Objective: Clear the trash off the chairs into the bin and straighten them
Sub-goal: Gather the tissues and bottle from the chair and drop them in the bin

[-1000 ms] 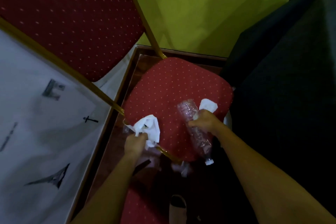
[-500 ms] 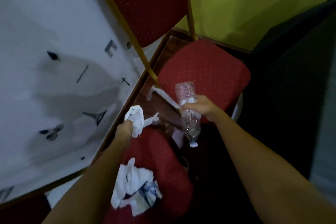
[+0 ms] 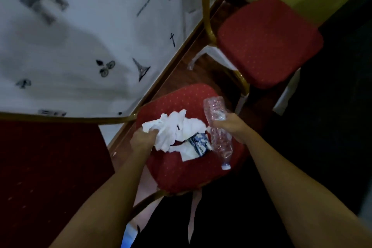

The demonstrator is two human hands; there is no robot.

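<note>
My left hand [image 3: 143,140] grips a crumpled white tissue [image 3: 155,126] over the near red chair seat [image 3: 181,171]. More white tissue [image 3: 189,127] and a blue-and-white wrapper [image 3: 199,143] lie on that seat, right beside my left hand. My right hand [image 3: 231,127] holds a crushed clear plastic bottle [image 3: 219,133] by its middle, cap end pointing down over the seat's right side. A second red chair seat [image 3: 269,42] stands farther back at the upper right with nothing on it.
A white wall [image 3: 80,46] with small black drawings runs along the left, edged by a gold chair frame [image 3: 206,10]. Another red chair back [image 3: 50,167] fills the lower left. Brown wooden floor [image 3: 201,70] shows between the chairs. A dark shape lies to the right.
My view has swung from the far chair to the near one. Both hands came down over the near seat, still holding tissue and bottle; my left hand now sits at the tissue pile.
</note>
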